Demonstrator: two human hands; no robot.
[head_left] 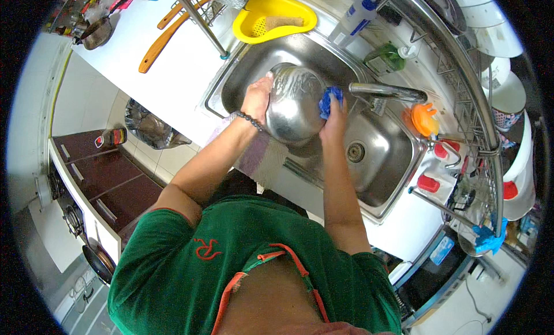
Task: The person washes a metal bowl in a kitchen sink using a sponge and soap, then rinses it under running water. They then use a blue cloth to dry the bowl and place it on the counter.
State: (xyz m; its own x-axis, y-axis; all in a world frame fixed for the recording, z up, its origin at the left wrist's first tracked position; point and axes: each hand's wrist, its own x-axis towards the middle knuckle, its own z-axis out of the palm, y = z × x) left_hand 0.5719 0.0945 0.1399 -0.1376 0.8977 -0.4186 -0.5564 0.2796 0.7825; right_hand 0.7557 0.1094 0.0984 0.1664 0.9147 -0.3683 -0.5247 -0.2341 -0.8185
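Observation:
Over the left basin of the steel double sink [236, 69] I hold a shiny metal bowl [294, 110], its rounded outside up and streaked with white suds on the far part. My left hand [258, 97] grips the bowl's left side, thumb and fingers partly hidden by it; a dark bead bracelet circles the wrist. In my right hand [334, 118] is a blue scrubbing pad [330, 102], pressed close to the bowl's right side. The faucet [389, 92] reaches in from the right, just past that hand.
A yellow strainer basket [306, 20] sits at the sink's far left corner. Behind the sink stand a white bottle [353, 22] and a green pump bottle [386, 59]. A metal dish rack [461, 52] curves along the right. Wooden utensils [156, 51] lie on the left counter.

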